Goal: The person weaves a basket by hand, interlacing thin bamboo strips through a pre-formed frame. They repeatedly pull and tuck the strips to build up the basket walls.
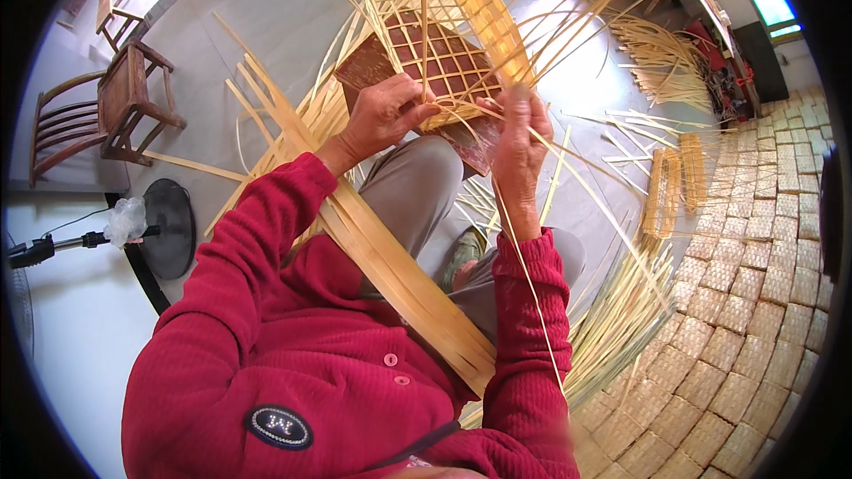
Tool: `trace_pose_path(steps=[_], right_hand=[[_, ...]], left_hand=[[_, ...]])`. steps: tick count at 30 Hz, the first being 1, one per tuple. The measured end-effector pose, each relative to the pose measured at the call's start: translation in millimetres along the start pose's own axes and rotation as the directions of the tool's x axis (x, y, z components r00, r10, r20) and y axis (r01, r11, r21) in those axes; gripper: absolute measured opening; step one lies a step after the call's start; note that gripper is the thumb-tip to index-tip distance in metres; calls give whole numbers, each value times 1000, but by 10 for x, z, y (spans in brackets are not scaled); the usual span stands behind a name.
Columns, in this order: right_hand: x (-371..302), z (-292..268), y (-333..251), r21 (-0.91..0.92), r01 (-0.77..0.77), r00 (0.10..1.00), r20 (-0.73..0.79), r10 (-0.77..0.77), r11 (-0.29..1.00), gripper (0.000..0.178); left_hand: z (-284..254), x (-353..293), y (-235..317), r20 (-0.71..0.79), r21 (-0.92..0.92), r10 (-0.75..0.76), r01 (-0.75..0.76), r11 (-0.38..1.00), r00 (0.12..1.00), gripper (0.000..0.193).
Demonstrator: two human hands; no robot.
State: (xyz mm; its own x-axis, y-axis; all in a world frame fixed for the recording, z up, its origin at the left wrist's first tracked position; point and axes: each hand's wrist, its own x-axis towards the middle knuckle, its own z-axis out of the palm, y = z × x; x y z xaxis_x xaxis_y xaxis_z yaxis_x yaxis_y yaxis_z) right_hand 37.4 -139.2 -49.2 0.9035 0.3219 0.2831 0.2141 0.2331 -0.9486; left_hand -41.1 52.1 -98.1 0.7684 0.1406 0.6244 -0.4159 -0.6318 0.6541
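A partly woven bamboo basket (493, 16) stands in front of my knees, with long loose strips fanning out from its rim. Its open lattice crosses a dark red-brown wooden surface (359, 71). At the basket's near edge my left hand (383, 117) pinches a thin bamboo strip between thumb and fingers. My right hand (521, 133) is closed at the near right corner, also gripping thin strips. One narrow strip (533, 288) trails from it down along my right forearm. Wide flat bamboo slats (399, 288) lie diagonally across my lap. Exact crossings between the fingers are too small to make out.
Wooden chairs (133, 93) stand at the left, near a round black stand base (169, 226). A bundle of thin strips (621, 319) lies by my right side. Stacked woven pieces (737, 284) line the right. Small woven panels (661, 193) and scattered strips lie on the floor.
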Motion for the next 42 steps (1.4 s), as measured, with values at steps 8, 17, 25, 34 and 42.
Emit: trace_pose_path(steps=[8,17,25,34,42], right_hand=[[141,-178,50,37,-262,921,-290,261,964,26],[332,-436,4,-23,-6,999,-32,5,1000,16],[132,-547,-5,569,-43,865,-390,315,821,20],[-218,-415,-299,153,91,917,-399,-22,984,34],[-215,-407,-269,-86,325,900,-279,-336,942,39]], left_hand=[[33,23,66,-6,-10,-46,46,999,999,12],[56,41,86,-25,-47,-38,37,998,999,8],[100,53,127,-11,-76,-109,108,991,994,11],[-121,180,125,241,-162,-146,188,969,959,21],[-139,79,97,195,-153,-148,179,972,970,20]])
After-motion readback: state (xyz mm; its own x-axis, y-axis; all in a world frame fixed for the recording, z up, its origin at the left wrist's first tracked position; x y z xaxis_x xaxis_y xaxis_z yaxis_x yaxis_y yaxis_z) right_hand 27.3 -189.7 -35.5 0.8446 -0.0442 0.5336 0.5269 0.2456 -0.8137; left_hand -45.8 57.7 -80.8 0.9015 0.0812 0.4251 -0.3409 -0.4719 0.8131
